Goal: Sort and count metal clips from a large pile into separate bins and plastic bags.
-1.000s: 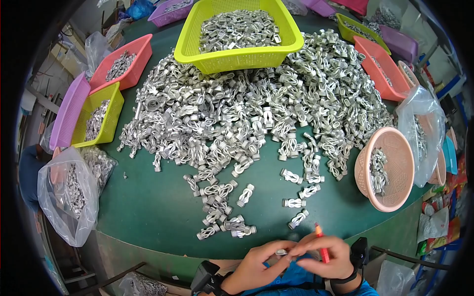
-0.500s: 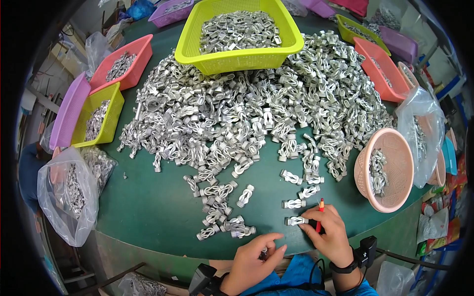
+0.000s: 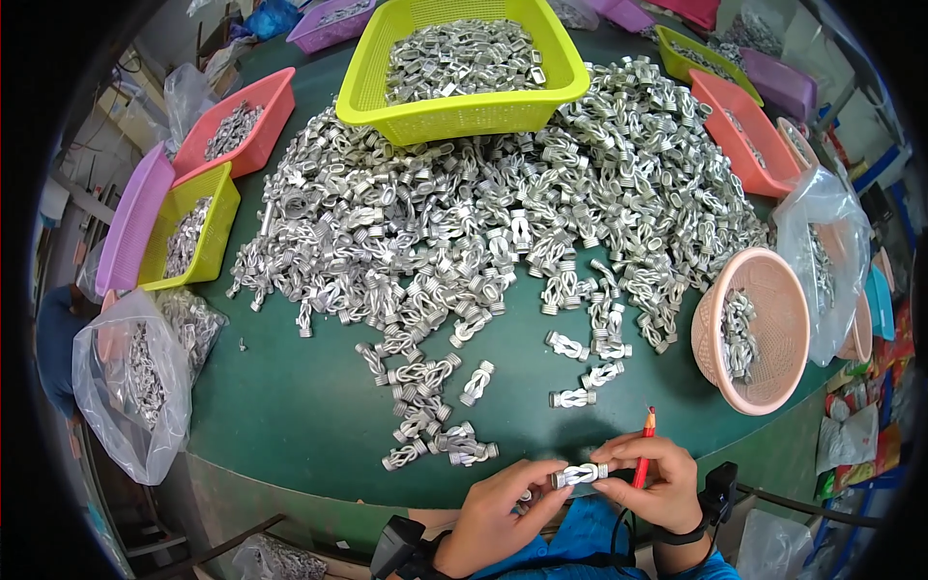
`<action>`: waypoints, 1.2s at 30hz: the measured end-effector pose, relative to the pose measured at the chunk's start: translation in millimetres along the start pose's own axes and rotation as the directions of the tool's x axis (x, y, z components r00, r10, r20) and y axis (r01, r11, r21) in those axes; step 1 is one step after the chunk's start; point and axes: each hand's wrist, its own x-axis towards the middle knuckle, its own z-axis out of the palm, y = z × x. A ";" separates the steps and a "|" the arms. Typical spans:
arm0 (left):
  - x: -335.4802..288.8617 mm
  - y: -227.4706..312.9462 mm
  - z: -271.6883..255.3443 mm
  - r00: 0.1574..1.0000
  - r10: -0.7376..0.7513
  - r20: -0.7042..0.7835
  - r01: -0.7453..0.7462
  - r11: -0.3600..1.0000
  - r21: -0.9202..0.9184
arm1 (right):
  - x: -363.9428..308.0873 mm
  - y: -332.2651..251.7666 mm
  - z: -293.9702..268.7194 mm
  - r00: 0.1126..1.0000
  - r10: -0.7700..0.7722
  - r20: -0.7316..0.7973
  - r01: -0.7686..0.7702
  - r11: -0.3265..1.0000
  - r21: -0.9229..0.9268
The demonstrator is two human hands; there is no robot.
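A silver metal piece with interlaced strands and ribbed ends [image 3: 580, 474] is held level above the table's near edge. My left hand [image 3: 498, 512] pinches one end of it between thumb and fingertips; another small metal bit [image 3: 525, 496] shows in the curl of its fingers, too hidden to name. At the opposite end, my right hand [image 3: 667, 488] grips the same piece. A red pencil [image 3: 645, 454] is also tucked in the right hand's fingers, tip up. Just beyond lie loose pieces of the same kind, among them one piece [image 3: 572, 398] on the green table [image 3: 319, 416].
A large heap of such pieces [image 3: 387, 232] spreads across the table behind a yellow-green basket [image 3: 464, 119]. At right stand a pink round basket [image 3: 710, 338] and a clear bag [image 3: 822, 290]. Red baskets, another green basket [image 3: 227, 213] and a plastic bag [image 3: 106, 377] line the sides.
My right hand has lifted the nearest metal piece off the table and brought it toward me. My left fingers, apart before, now pinch its other end.
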 end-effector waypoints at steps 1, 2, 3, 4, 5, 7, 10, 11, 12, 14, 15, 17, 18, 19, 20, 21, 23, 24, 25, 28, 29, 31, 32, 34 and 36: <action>0.0 0.6 -0.7 1.000 0.014 -0.001 -0.014 1.000 -0.012 | -0.1 -0.1 -0.2 1.000 0.000 -0.001 0.000 1.000 0.000; -0.3 0.5 -1.2 1.000 0.014 0.000 -0.014 1.000 -0.012 | -0.1 -0.1 -0.6 1.000 -0.006 0.010 0.006 1.000 0.005; -0.8 0.5 -1.8 1.000 0.025 -0.005 -0.025 1.000 0.001 | -0.2 -0.3 -1.0 1.000 -0.012 0.021 0.011 1.000 0.010; -1.4 0.5 -1.9 0.999 0.036 -0.009 -0.036 0.999 0.013 | -0.6 0.4 -1.8 1.000 -0.011 0.020 0.011 1.000 0.010; -1.9 0.3 -1.4 0.999 0.035 -0.009 -0.035 0.999 0.013 | -1.1 1.7 -3.0 0.998 -0.019 0.060 0.021 0.999 -0.034; -3.6 1.1 0.5 0.996 0.020 -0.082 -0.020 1.000 -0.003 | -0.2 0.9 -6.1 0.995 -0.024 0.100 0.032 0.997 -0.077; -6.9 0.3 4.4 0.988 0.011 -0.155 0.007 0.993 0.116 | 4.4 2.3 -9.6 0.973 -0.127 0.192 0.174 0.952 -0.251; -7.3 -2.7 5.6 0.988 0.008 -0.155 0.010 0.993 0.116 | 5.0 6.8 -9.2 0.984 -0.124 0.130 0.154 0.956 -0.252; -7.1 -7.4 6.6 0.983 0.019 -0.181 0.009 0.988 0.156 | 5.0 9.6 -8.8 0.990 -0.121 0.067 0.134 0.959 -0.251; -6.9 -13.6 7.6 0.978 0.029 -0.205 0.012 0.981 0.195 | 0.9 11.9 -7.7 0.999 0.007 0.041 0.001 0.980 -0.201; -6.8 -15.9 8.5 0.975 0.025 -0.221 0.027 0.973 0.229 | -2.7 14.0 -7.5 0.991 0.135 0.020 -0.130 0.981 -0.147; -6.7 -18.0 10.0 0.972 0.019 -0.236 0.044 0.964 0.261 | -6.5 21.7 -1.5 0.975 0.220 -0.034 -0.221 0.974 -0.055; -6.5 -18.4 10.3 0.970 0.006 -0.242 0.056 0.967 0.249 | -4.3 22.5 6.0 0.979 0.193 -0.067 -0.194 0.981 -0.011; -6.2 -18.7 10.7 0.969 -0.008 -0.247 0.068 0.969 0.237 | -2.4 23.4 11.7 0.981 0.166 -0.101 -0.164 0.986 0.032; -5.7 -18.0 10.9 0.969 -0.010 -0.246 0.070 0.969 0.238 | -0.9 25.7 13.9 0.986 0.141 -0.092 -0.145 0.989 -0.040; -5.5 -16.4 10.4 0.968 -0.023 -0.248 0.081 0.971 0.225 | -0.8 26.2 14.2 0.986 0.142 -0.090 -0.146 0.988 -0.040; -5.4 -15.9 9.6 0.967 -0.038 -0.252 0.093 0.973 0.213 | -1.5 27.3 14.8 0.998 0.053 0.029 -0.047 0.981 -0.186; -5.6 -16.1 9.7 0.966 -0.043 -0.256 0.100 0.972 0.214 | -3.3 30.0 14.2 0.998 0.063 0.031 -0.055 0.974 -0.220; -5.6 -16.3 9.7 0.964 -0.048 -0.261 0.106 0.971 0.214 | -3.5 30.2 14.5 0.997 0.065 0.031 -0.056 0.974 -0.220; -5.4 -16.9 10.0 0.965 -0.042 -0.257 0.098 0.973 0.210 | -3.5 31.0 15.3 0.998 0.024 0.050 -0.009 0.961 -0.277; -5.6 -16.3 9.6 0.965 -0.043 -0.257 0.099 0.973 0.209 | -2.9 32.2 14.9 0.997 -0.002 0.075 0.026 0.948 -0.316; -5.6 -15.1 8.4 0.967 -0.083 -0.242 0.142 0.961 0.238 | -2.3 33.0 15.5 0.995 -0.026 0.100 0.060 0.933 -0.355; -5.3 -14.8 8.3 0.967 -0.082 -0.241 0.141 0.961 0.238 | -2.2 33.0 17.5 0.998 -0.032 0.049 0.048 0.928 -0.370; -5.1 -14.1 7.5 0.964 -0.115 -0.241 0.167 0.964 0.207 | -1.9 32.6 19.0 0.999 -0.040 0.001 0.038 0.923 -0.384; -6.0 -15.0 7.0 0.963 -0.120 -0.239 0.170 0.965 0.198 | -1.8 32.3 19.1 0.997 -0.016 -0.078 -0.009 0.952 -0.306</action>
